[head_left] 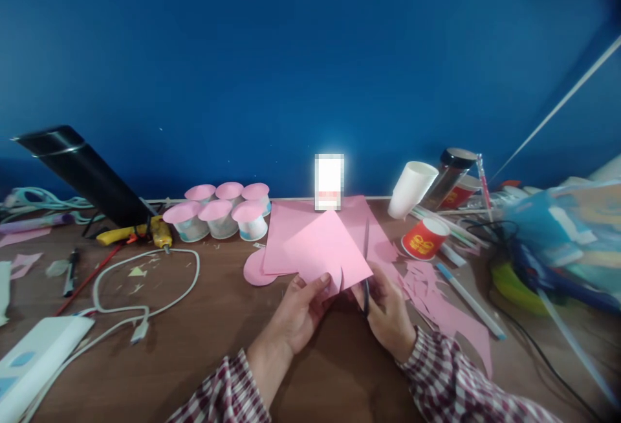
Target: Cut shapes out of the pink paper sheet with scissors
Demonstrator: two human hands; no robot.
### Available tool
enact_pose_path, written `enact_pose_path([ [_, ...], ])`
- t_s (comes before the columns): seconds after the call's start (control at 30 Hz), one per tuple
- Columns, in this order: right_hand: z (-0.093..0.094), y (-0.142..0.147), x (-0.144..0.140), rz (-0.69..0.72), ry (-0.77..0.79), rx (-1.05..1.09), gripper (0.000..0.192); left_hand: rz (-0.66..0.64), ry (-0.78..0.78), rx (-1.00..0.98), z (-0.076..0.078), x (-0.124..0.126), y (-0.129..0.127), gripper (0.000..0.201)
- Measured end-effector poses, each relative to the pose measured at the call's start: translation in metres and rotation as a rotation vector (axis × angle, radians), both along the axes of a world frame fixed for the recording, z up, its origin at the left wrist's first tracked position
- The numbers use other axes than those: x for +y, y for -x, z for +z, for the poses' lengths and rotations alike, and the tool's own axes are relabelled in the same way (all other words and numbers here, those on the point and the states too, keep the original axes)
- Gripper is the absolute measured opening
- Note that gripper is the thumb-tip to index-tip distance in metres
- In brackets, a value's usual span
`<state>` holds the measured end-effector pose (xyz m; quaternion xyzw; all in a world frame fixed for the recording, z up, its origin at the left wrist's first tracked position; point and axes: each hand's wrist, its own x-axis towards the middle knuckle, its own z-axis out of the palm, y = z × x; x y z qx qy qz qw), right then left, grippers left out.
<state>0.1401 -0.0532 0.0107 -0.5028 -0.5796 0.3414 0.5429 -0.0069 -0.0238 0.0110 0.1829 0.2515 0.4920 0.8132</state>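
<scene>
My left hand [299, 312] pinches the near edge of a pink paper sheet [326, 251] held just above the wooden table [204, 345]. My right hand [385, 313] grips dark scissors [366, 297] whose blades meet the sheet's lower right edge. More pink sheets [286, 229] lie flat under and behind the held one. A pink paper disc [256, 269] lies at their left corner. Pink paper offcuts [436, 303] are scattered to the right of my right hand.
Several paper cups topped with pink discs [218, 213] stand at the back left. A yellow glue gun [145, 232], a white cable [145, 281] and a white box [33, 352] lie left. Red and white cups [423, 238], pens [468, 300] and coloured clutter [557, 242] fill the right.
</scene>
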Motion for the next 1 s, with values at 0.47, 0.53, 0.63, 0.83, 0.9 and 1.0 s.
enact_pose_path([
  [0.47,-0.005,-0.001,-0.003,-0.018,-0.046,-0.096,0.026,0.295,0.009,0.179,0.012,0.006,0.007,0.027],
  [0.53,-0.003,-0.001,-0.006,0.046,-0.087,-0.195,0.028,0.406,-0.025,0.247,0.014,0.008,0.009,0.029],
  [0.63,-0.001,0.001,-0.008,0.157,-0.084,-0.306,0.03,0.469,-0.018,0.289,0.013,0.011,0.012,0.029],
  [0.83,-0.001,0.006,-0.002,0.32,0.191,-0.24,0.031,0.484,0.006,0.304,0.007,0.013,0.012,0.03],
  [0.9,0.0,0.006,-0.001,0.353,0.261,-0.157,0.033,0.488,-0.024,0.306,0.007,0.013,0.013,0.03],
  [1.0,0.003,0.006,-0.001,0.388,0.308,-0.1,0.034,0.511,-0.054,0.306,0.009,0.012,0.012,0.034],
])
